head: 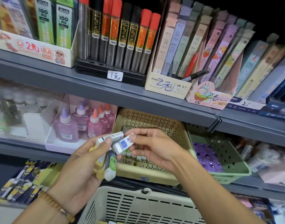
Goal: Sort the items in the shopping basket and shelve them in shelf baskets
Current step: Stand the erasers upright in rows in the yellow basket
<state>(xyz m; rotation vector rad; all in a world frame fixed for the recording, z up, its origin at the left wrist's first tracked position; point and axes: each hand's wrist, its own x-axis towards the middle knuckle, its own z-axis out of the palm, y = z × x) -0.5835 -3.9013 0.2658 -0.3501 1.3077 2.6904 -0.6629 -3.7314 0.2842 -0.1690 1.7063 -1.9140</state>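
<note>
Holding a fistful of erasers in my left hand (pixel 83 162) right in front of the shelves: a white eraser (pixel 110 137) is pinned on top under my thumb, and a green-sleeved eraser (pixel 110 165) with a yellow one (pixel 101 160) beside it pokes down out of my curled fingers. My right hand (pixel 152 147) pinches one blue-labelled eraser (pixel 124 145) by its end between thumb and fingertips; it lies tilted, its other end touching the bunch in my left hand, so both hands meet just above the front rim of the beige shelf basket (pixel 156 122). Inside that basket, behind my fingers, a row of small erasers (pixel 135 158) stands along the front wall. Just to its right sits a green shelf basket (pixel 222 152) with purple packs (pixel 206 152) in it. Below my wrists is the cream shopping basket (pixel 138 206), with a few items showing at its bottom edge. To the left on the same shelf stand glue bottles (pixel 83 125) in a white tray. On the grey shelf (pixel 90 84) above are lead tubes (pixel 119 38) with red and black caps in a black rack marked with a price tag (pixel 115 75), and boxed lead cases (pixel 187 46) to their right. A beaded bracelet (pixel 57 207) sits on my left wrist.
</note>
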